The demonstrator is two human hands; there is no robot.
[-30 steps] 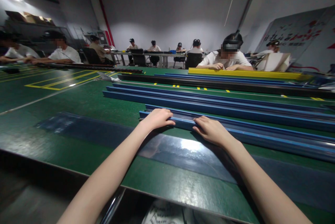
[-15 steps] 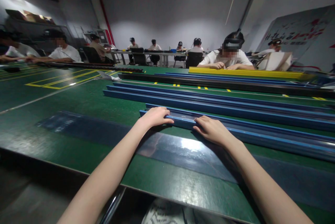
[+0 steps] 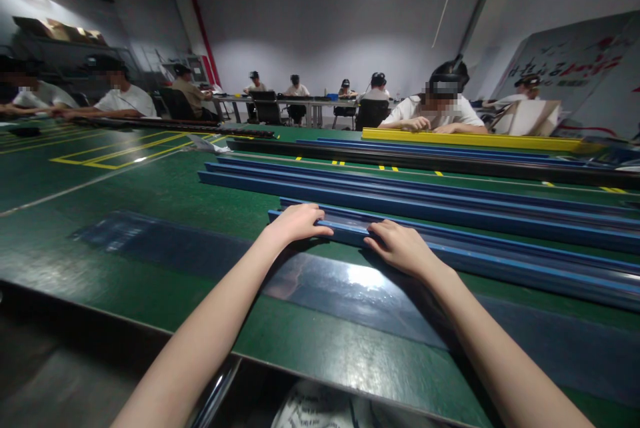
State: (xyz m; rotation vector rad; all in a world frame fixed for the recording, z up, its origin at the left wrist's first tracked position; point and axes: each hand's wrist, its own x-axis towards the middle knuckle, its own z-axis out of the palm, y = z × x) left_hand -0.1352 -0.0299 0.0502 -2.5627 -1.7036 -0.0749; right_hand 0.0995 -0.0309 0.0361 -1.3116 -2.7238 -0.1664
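Note:
A long blue channel rail [image 3: 480,258] lies across the table in front of me, its open groove facing up. My left hand [image 3: 300,223] grips the rail near its left end, thumb along the front wall and fingers curled over into the groove. A short way to the right, my right hand [image 3: 397,245] is closed on the same rail, with its fingertips at the front edge. What the fingertips touch inside the groove is hidden. Under my forearms a clear plastic strip [image 3: 330,281] lies flat on the table.
Behind my rail lie another blue rail pair [image 3: 300,181], a black rail [image 3: 450,165] and a yellow rail [image 3: 475,140] in front of a co-worker [image 3: 440,105]. The green table [image 3: 165,188] bears yellow tape lines. Several other people sit farther back.
My right hand has slid slightly left along the rail, closer to my left hand. The left hand keeps its place on the rail.

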